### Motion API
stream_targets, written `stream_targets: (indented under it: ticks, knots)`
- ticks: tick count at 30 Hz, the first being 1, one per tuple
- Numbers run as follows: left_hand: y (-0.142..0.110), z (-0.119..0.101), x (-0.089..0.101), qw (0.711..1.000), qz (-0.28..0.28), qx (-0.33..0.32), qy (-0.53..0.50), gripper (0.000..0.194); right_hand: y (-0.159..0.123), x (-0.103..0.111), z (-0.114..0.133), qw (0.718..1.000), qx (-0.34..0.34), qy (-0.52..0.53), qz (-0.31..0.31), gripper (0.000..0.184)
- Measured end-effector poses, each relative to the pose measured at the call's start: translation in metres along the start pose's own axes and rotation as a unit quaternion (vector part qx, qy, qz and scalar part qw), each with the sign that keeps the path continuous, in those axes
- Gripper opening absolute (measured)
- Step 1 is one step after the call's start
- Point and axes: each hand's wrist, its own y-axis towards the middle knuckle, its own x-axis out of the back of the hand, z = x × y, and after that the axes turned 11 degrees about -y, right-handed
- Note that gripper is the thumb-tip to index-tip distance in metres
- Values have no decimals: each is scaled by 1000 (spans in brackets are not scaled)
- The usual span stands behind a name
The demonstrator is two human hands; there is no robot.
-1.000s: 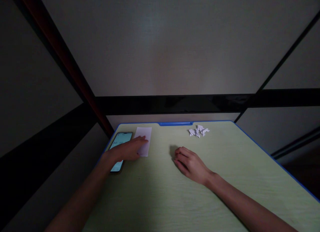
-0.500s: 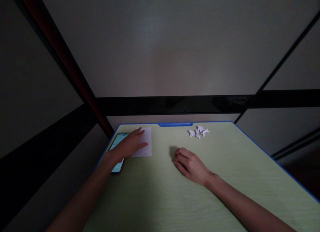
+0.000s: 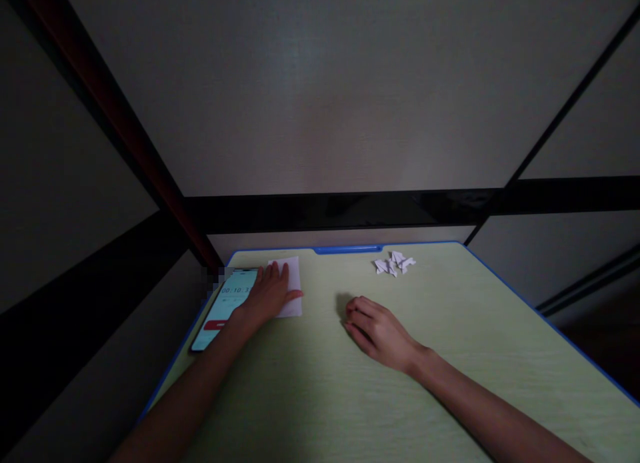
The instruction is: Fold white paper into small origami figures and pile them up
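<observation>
My left hand (image 3: 270,291) lies open over a stack of white paper sheets (image 3: 293,276), its fingers pointing away from me and the thumb out to the right. The hand hides part of the paper. Beside it on the left is a phone (image 3: 227,306) with a lit timer screen, partly covered by my wrist. My right hand (image 3: 383,333) rests on the table with its fingers curled in, and nothing shows in them. Several small folded white paper pieces (image 3: 395,263) lie beyond my right hand.
The pale green table (image 3: 320,396) has a blue edge and a blue pen groove (image 3: 349,249) at its far side. Right behind it stands a grey panelled wall (image 3: 340,103) with a black band (image 3: 320,212).
My left hand has shifted to the right over the paper and its fingers now point forward. More of the phone's screen shows. My right hand has stayed in place.
</observation>
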Motion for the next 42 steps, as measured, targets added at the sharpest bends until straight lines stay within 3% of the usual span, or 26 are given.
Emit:
stream_targets:
  ticks: [23,29,32,36,42]
  knots:
    - [-1,-3,0,1000,-8,2,-17,70,-1,-1,1,1000,1,-2,5,17]
    - [-2,1,12,998,-5,13,-58,72,0,0,0,1000,0,-4,3,17]
    - [-4,10,26,993,1,-46,-107,64,0,0,0,1000,2,-2,0,18]
    - [-8,19,40,982,65,-127,-128,42,0,0,1,1000,6,-3,3,19]
    - [-10,17,37,978,113,-130,-121,32,1,-1,0,1000,5,-8,6,19]
